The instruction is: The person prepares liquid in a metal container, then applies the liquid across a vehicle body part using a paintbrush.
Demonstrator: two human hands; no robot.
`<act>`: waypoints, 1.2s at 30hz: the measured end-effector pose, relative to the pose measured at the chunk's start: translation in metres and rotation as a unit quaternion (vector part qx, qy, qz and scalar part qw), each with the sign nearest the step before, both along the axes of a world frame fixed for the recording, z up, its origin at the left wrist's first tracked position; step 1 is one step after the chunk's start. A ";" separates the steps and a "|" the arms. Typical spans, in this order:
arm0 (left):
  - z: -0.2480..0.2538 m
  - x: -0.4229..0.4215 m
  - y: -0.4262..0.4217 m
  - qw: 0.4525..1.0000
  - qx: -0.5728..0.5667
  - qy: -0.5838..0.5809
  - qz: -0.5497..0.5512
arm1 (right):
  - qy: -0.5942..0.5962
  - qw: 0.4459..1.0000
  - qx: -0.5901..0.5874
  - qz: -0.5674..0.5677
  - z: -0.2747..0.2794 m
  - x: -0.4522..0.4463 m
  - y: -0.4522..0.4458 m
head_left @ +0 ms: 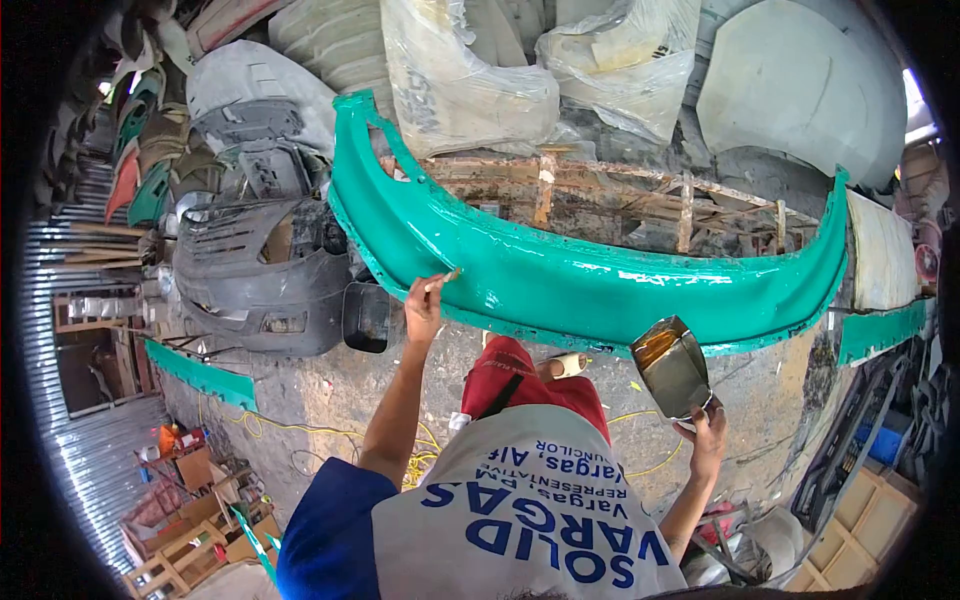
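A long, glossy green bumper mold (590, 275) curves across the view in front of me, wet-looking with bright reflections. My left hand (424, 305) pinches a small tan brush (450, 275), its tip at the mold's surface left of centre. In my right hand (708, 430) is an open rectangular metal tin (672, 375), tilted and held by its lower end near the mold's front edge. Amber-brown material shows inside the tin. My right fingers partly hide behind it.
A black bumper (265, 285) and a dark open container (366, 318) lie left of the mold. Plastic-wrapped pieces (470, 90) and a pale hood-like panel (800, 85) stand behind. A yellow cord (330, 432) crosses the floor. Green strips (205, 375) lie at the sides.
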State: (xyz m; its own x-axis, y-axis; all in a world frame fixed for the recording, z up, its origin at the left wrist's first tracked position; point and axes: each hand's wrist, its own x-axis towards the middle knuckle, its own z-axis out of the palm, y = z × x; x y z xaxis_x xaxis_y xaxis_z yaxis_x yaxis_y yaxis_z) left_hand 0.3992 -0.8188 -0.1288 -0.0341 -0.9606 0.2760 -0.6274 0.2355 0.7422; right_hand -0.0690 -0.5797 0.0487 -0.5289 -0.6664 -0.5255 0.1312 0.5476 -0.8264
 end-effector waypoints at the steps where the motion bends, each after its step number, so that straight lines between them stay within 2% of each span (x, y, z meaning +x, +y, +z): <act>1: -0.019 0.000 0.006 1.000 0.003 0.005 -0.003 | -0.001 1.000 -0.001 -0.010 -0.002 0.004 0.003; 2: -0.044 -0.007 0.020 0.997 0.027 -0.025 -0.064 | 0.004 1.000 0.003 -0.012 -0.003 0.008 0.005; 4: -0.029 -0.041 0.043 0.984 0.016 -0.073 -0.165 | 0.001 0.999 0.022 -0.031 -0.003 0.017 0.008; 5: 0.007 -0.066 0.046 0.975 -0.020 -0.091 -0.204 | 0.005 0.999 0.023 -0.033 0.000 0.023 0.007; 6: 0.006 -0.075 0.047 0.975 -0.021 -0.088 -0.205 | 0.008 0.999 0.017 -0.028 0.003 0.030 0.006; 8: 0.003 -0.080 0.047 0.965 0.097 0.061 -0.236 | 0.014 1.000 0.015 -0.024 0.008 0.042 0.002; 9: -0.007 -0.071 0.041 0.964 0.099 0.065 -0.237 | -0.001 0.999 0.018 -0.035 0.010 0.047 -0.001; 11: -0.030 -0.046 0.021 0.966 0.134 0.163 -0.149 | -0.011 0.998 0.027 -0.049 0.015 0.057 -0.001; 14: -0.035 0.008 -0.016 0.980 0.120 0.146 -0.062 | -0.008 0.995 0.022 -0.096 0.012 0.069 0.013; 17: -0.014 0.053 -0.048 0.985 0.114 0.119 -0.043 | -0.016 0.990 -0.006 -0.142 0.001 0.078 0.039; 19: 0.007 0.071 -0.064 0.964 0.207 0.165 -0.015 | -0.042 0.982 -0.018 -0.185 -0.011 0.080 0.067; 20: 0.017 0.075 -0.072 0.964 0.209 0.165 -0.018 | -0.059 0.981 -0.031 -0.181 -0.018 0.079 0.080; 22: 0.029 0.080 -0.087 0.958 0.226 0.113 -0.134 | -0.055 0.977 -0.028 -0.203 -0.023 0.088 0.094; 23: 0.022 0.080 -0.092 0.957 0.228 0.113 -0.138 | -0.051 0.973 -0.024 -0.222 -0.025 0.092 0.101; 25: 0.003 0.073 -0.100 0.930 0.209 0.139 -0.267 | -0.042 0.971 -0.020 -0.233 -0.024 0.100 0.108; 31: -0.018 0.069 -0.119 0.895 0.253 0.097 -0.354 | -0.030 0.962 -0.040 -0.267 -0.014 0.127 0.106; 33: -0.021 0.069 -0.129 0.882 0.207 0.038 -0.422 | -0.032 0.960 -0.043 -0.274 -0.017 0.130 0.107; 36: -0.020 0.077 -0.146 0.882 0.147 0.012 -0.448 | -0.033 0.957 -0.023 -0.288 -0.017 0.132 0.110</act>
